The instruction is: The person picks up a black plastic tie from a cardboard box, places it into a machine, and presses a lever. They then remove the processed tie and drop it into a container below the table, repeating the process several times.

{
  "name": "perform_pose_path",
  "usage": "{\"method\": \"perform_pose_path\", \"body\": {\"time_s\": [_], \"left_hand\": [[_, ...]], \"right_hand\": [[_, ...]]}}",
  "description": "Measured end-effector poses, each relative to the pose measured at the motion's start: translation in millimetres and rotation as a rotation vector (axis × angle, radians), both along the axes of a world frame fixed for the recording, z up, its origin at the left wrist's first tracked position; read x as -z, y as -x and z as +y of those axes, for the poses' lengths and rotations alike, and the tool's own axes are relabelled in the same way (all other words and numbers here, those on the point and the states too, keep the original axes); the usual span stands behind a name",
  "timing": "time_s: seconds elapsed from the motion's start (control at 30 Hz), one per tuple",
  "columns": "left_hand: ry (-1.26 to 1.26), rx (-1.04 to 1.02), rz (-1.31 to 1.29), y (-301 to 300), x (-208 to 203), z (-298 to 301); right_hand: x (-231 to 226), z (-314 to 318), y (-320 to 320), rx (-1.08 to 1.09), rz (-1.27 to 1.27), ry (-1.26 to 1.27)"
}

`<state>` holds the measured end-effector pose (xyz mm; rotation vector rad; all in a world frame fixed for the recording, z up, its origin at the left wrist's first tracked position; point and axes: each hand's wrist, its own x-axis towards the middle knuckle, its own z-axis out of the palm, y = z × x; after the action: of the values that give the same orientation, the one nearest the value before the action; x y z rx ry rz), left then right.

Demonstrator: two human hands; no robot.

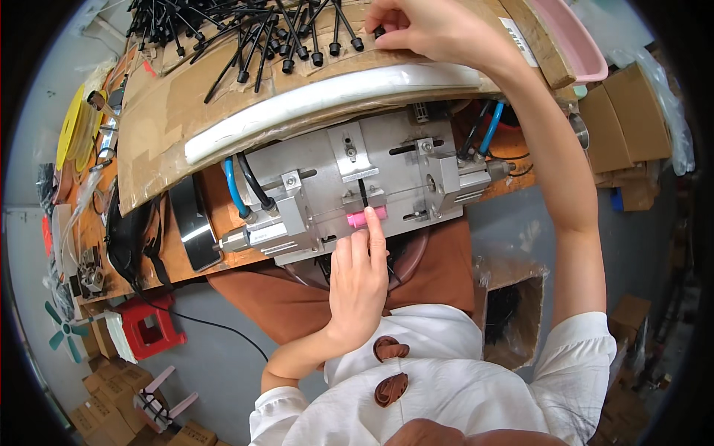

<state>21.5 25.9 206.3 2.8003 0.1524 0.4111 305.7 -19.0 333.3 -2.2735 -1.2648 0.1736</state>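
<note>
My left hand reaches up to a metal fixture, its index finger stretched out and the other fingers curled. The fingertip rests on a bright pink block at the fixture's near edge. A thin black rod runs from the pink block toward a metal clamp bracket. Farther away, over the cardboard, my right hand pinches a black-capped rod; only its dark end shows. Left of that hand lies a pile of similar black rods with round caps.
Pneumatic cylinders with blue and black hoses flank the fixture. A white-edged cardboard sheet overhangs it. A phone lies left on the wooden bench. On the floor stand a red stool and an open carton. A pink tub sits far right.
</note>
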Motion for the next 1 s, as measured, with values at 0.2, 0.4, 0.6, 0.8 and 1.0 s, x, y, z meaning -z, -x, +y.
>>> {"method": "perform_pose_path", "body": {"time_s": [0.2,0.4,0.6,0.8,1.0], "left_hand": [[-0.006,0.013,0.013,0,-1,0],[-0.042,0.085,0.022,-11,-36,27],[-0.224,0.087,-0.486,-164,-96,116],[-0.098,0.081,-0.022,-209,-121,131],[-0.033,0.353,-0.164,-198,-122,142]], "right_hand": [[-22,-52,17,-0.086,0.888,-0.631],[46,-83,130,-0.1,0.3,-0.756],[126,-78,220,0.04,-0.239,-0.419],[140,-63,224,0.063,-0.199,-0.291],[134,-67,218,0.018,-0.157,-0.259]]}}
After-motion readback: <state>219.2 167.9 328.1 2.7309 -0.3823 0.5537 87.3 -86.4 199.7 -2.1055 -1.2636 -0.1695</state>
